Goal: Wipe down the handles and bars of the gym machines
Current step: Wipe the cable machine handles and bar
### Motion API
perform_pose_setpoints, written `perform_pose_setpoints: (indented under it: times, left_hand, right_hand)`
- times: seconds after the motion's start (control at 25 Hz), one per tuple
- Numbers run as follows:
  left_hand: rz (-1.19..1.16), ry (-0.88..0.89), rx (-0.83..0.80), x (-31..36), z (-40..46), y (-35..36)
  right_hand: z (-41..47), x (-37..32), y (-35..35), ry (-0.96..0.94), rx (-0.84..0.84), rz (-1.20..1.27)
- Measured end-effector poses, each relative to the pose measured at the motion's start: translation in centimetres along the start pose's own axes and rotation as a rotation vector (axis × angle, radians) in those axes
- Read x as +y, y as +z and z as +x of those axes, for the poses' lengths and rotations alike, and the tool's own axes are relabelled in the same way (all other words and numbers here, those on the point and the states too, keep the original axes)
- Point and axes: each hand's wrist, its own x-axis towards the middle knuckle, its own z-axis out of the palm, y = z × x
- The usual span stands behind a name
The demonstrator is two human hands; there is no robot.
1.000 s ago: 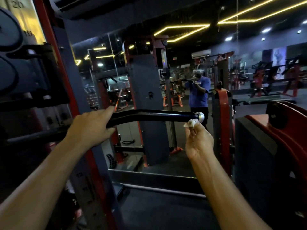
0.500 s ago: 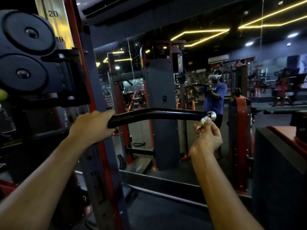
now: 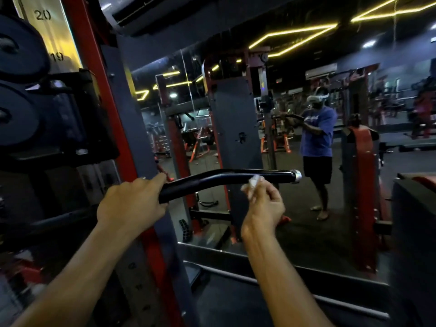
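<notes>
A: What does the left hand (image 3: 132, 206) hide?
B: The near end of the bar (image 3: 226, 179) — covered by the grip.
A: And the cloth (image 3: 253, 182)?
B: Mostly concealed in the right hand (image 3: 264, 206); blurred, material indeterminate.
A: Frame limits?
B: Weight plates (image 3: 18, 90) cut off at left — both forearms at the bottom edge.

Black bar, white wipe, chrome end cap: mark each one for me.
black bar (image 3: 226, 178), head view, on the bend between the hands.
white wipe (image 3: 254, 181), head view, on the wad above the fingers.
chrome end cap (image 3: 296, 175), head view, on its rounded side.
</notes>
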Motion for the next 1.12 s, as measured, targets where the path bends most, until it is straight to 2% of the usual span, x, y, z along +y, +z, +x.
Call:
perform_pose_setpoints:
  times: [0.12,0.2,0.36,0.52,0.64,0.76,0.96,1.0,1.12]
  left_hand:
    - [0.029,-0.039,-0.021,0.8,0.2,0.7]
    - [0.044,-0.058,-0.014,1.2,0.6,1.2]
    - [0.036,-0.072,0.029,1.3,1.6,1.5]
    - [0.009,0.007,-0.036,-1.1,1.4,0.7]
    - [0.037,-0.04,0.0,-3.5,0.8,0.4]
    - [0.062,-0.119,-0.02,-3.5,1.1,0.7]
    - [0.022,-0.136,-0.027,-3.2,1.9,1.1]
    - [0.002,-0.142,-0.041,-3.4,1.8,1.1]
    - [-0.025,-0.145,-0.031,-3.7,1.6,1.4]
  right_hand:
    - [2.9,0.7,-0.5,-0.032,0.108,0.038]
    - [2.5,2.0,0.0,-0.013,0.037,0.044]
    - [-1.2,4.7,2.3,-0.038,-0.242,0.0]
    - [0.4,3.3,2.8,-0.109,-0.217,-0.072]
    - [2.6,2.1,3.3,-0.164,-0.218,-0.106]
    - [0.0,3.6,5.5,-0.185,-0.359,-0.193]
    - [-2.8,4.8,6.0,-0.183,-0.564,-0.248]
    - [-1.9,4.2,5.8,-0.205,-0.549,-0.258]
    - [1.7,2.3,5.4,-0.257,-0.349,-0.21]
